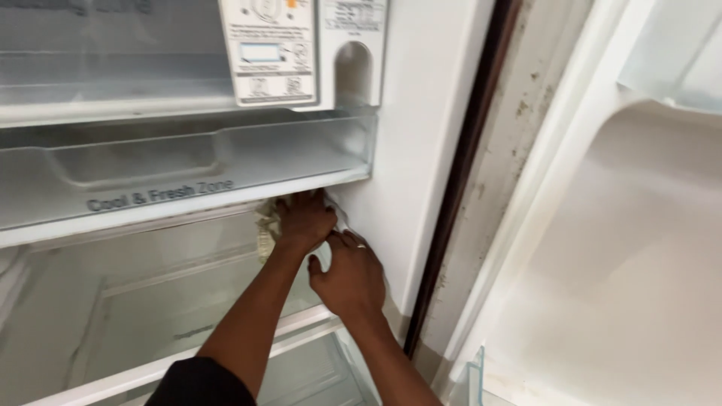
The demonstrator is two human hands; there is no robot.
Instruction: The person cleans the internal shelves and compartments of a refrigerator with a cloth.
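step: wiping under the clear drawer [188, 162] | left hand [304, 220] fingers closed on cloth [265, 225], pressed at drawer's lower right corner | right hand [352, 272] fingers bent, resting on fridge wall [410, 150] | next: likely needs firm rubbing along the edge
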